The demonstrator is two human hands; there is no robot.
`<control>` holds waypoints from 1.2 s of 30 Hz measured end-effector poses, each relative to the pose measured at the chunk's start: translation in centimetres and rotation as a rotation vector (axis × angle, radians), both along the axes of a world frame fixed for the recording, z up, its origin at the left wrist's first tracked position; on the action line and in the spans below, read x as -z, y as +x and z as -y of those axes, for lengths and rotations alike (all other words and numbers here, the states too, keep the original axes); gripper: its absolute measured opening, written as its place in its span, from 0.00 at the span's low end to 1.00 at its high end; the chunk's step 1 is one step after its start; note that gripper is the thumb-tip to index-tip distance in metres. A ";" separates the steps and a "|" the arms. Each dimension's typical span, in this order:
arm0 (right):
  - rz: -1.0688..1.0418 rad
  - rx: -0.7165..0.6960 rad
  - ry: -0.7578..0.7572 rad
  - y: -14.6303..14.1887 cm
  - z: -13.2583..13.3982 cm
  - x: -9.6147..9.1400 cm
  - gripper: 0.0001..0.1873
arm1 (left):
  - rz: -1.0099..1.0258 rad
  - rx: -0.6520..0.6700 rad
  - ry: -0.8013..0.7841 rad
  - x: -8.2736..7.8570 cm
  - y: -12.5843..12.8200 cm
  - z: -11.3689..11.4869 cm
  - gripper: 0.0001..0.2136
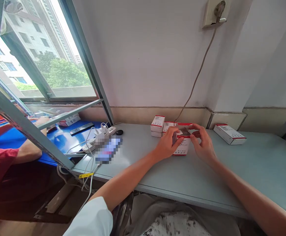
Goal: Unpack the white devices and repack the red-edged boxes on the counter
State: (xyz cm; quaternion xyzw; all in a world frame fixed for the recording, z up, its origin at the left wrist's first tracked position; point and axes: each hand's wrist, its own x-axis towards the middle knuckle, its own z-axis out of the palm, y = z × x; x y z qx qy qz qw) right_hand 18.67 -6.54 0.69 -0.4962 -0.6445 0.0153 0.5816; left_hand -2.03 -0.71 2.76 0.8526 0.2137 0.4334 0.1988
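A small white box with red edges (pixel 181 149) stands upright on the grey table in front of me, its top side facing up between my hands. My left hand (pixel 167 144) is closed around its upper left corner, the thumb lying across the front. From the right, my right hand (pixel 204 146) grips the top edge with thumb and fingers curled in. Something dark and grey shows at the box's top between the fingers; I cannot make out what it is. Close behind on the left are similar white boxes (pixel 157 124), partly stacked.
Another white box (pixel 230 134) lies flat at the right by the wall. At the left are a blurred phone (pixel 108 150), a power strip (pixel 90 146) with cables and a round black lid (pixel 119 132). Beyond the metal frame (pixel 47 141), another person's arm (pixel 31 149) rests at a blue table.
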 end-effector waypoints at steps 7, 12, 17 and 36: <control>-0.003 0.009 -0.003 0.0 0.0 0.1 0.21 | 0.007 0.010 0.027 -0.1 0.0 0.0 0.17; -0.007 0.013 0.002 0.1 -0.2 0.4 0.21 | 0.020 0.018 0.035 -0.1 0.0 0.0 0.17; -0.003 0.019 0.006 0.1 -0.3 0.4 0.21 | 0.016 0.001 0.028 -0.1 0.0 0.1 0.17; 0.005 0.013 0.020 0.0 0.0 0.1 0.18 | 0.009 0.007 0.040 -0.2 0.0 0.0 0.17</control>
